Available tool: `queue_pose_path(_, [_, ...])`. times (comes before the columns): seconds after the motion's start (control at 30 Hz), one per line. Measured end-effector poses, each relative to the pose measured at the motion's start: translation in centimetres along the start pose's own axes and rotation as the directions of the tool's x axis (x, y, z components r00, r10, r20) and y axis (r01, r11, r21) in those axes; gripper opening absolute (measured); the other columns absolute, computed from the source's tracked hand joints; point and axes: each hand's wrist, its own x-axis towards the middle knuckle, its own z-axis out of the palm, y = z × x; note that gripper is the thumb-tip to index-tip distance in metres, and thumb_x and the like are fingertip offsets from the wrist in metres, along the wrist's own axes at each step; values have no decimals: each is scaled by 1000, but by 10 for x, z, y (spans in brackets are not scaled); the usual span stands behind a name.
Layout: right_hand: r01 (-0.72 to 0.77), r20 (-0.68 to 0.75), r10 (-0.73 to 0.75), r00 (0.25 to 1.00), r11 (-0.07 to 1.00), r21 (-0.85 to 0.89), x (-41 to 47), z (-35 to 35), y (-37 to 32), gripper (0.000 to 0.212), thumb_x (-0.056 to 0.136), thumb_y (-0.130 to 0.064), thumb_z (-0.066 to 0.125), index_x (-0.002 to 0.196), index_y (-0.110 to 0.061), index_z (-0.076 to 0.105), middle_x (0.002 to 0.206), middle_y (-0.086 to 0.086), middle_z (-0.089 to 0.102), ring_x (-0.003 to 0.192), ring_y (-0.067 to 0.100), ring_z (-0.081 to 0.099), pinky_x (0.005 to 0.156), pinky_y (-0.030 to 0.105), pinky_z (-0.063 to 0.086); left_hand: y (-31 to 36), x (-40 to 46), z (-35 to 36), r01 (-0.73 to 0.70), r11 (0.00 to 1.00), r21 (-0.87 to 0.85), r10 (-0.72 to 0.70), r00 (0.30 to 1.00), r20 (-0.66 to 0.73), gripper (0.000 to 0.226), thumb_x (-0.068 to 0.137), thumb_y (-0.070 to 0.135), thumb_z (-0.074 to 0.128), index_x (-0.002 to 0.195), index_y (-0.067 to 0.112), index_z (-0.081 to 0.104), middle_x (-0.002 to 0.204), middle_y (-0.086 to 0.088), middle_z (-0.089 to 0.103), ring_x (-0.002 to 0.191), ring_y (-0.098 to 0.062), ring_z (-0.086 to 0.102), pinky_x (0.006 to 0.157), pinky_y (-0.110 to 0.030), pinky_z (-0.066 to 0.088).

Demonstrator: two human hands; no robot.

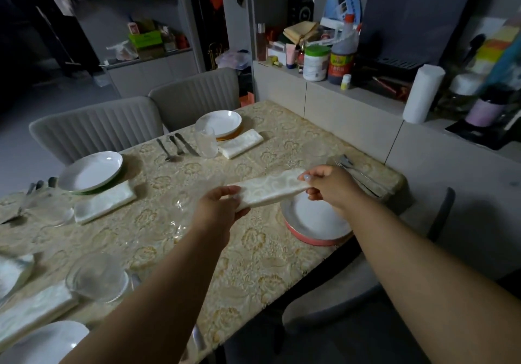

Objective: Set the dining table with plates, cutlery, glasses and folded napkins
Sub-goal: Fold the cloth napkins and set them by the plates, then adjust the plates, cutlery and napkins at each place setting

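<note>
Both hands, left (pixel 222 203) and right (pixel 327 184), pinch a folded white patterned napkin (pixel 270 191) by its ends, likely to lay beside the pink-rimmed white plate (pixel 315 222).

Folded napkin (pixel 270 191) held up between left hand (pixel 222 205) and right hand (pixel 328 184), above the table (pixel 253 265), over the far edge of the near-right plate (pixel 315 219). Cutlery (pixel 355 172) just behind that plate. Far side: plate (pixel 218 123), glass (pixel 206 142) in front, napkin (pixel 241 143) to its right, cutlery (pixel 176 146) left. Left: another plate (pixel 90 171), napkin (pixel 104 203) right in front of it.
</note>
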Motion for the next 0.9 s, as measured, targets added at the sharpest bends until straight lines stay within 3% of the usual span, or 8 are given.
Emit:
queue_pose_path(0.17, [43, 56, -31, 998, 972, -230, 51, -8, -12, 23, 98, -14, 48, 104, -9, 70, 88, 9, 62, 77, 19, 56, 69, 24, 46, 1, 40, 25, -7, 998, 69, 10, 999, -46, 14, 93, -3, 54, 95, 3, 65, 113, -12, 54, 88, -22, 63, 74, -31, 59])
queue_pose_path(0.3, [83, 156, -22, 987, 916, -393, 104, -11, -3, 26, 96, -17, 47, 111, -17, 68, 88, 0, 61, 81, 16, 56, 70, 24, 42, -13, 75, 46, -45, 974, 221, 72, 991, -116, 20, 92, 0, 57, 105, 9, 68, 103, -3, 60, 84, -15, 60, 74, -29, 57])
queue_pose_path(0.4, [123, 243, 2, 970, 858, -498, 143, -9, 11, 33, 94, -15, 49, 124, -12, 62, 119, 7, 61, 107, 22, 57, 90, 27, 43, -28, 98, 65, -39, 947, 320, 105, 976, -192, 23, 93, 1, 54, 105, 16, 67, 89, 1, 59, 67, -13, 51, 60, -26, 47])
queue_pose_path(0.47, [145, 296, 30, 955, 822, -551, 161, -9, 20, 37, 94, -14, 49, 129, -10, 57, 137, 12, 50, 122, 27, 50, 99, 30, 41, -39, 113, 77, -9, 943, 334, 95, 966, -242, 25, 93, 0, 53, 104, 17, 67, 87, 0, 59, 64, -14, 50, 56, -25, 43])
queue_pose_path(0.6, [236, 406, 76, 911, 711, -663, 185, -9, 40, 44, 97, -18, 40, 140, -7, 45, 150, 13, 32, 135, 26, 34, 107, 29, 29, -65, 137, 93, 48, 934, 355, 83, 936, -343, 25, 90, 1, 56, 97, 22, 68, 96, -5, 67, 71, -19, 59, 61, -31, 50])
queue_pose_path(0.73, [267, 469, 170, 867, 635, -725, 201, -6, 63, 48, 98, -19, 34, 145, -7, 35, 153, 12, 23, 138, 25, 25, 108, 31, 25, -83, 152, 100, 59, 922, 382, 109, 909, -402, 25, 88, 0, 58, 97, 21, 69, 96, -5, 66, 75, -20, 62, 65, -31, 53])
queue_pose_path(0.9, [266, 426, 122, 897, 619, -739, 214, -3, 79, 44, 91, -16, 42, 134, -7, 44, 140, 16, 39, 125, 34, 43, 99, 39, 39, -101, 171, 104, 105, 883, 458, 108, 904, -414, 24, 86, 6, 65, 89, 30, 67, 89, 2, 64, 82, -26, 66, 74, -39, 58])
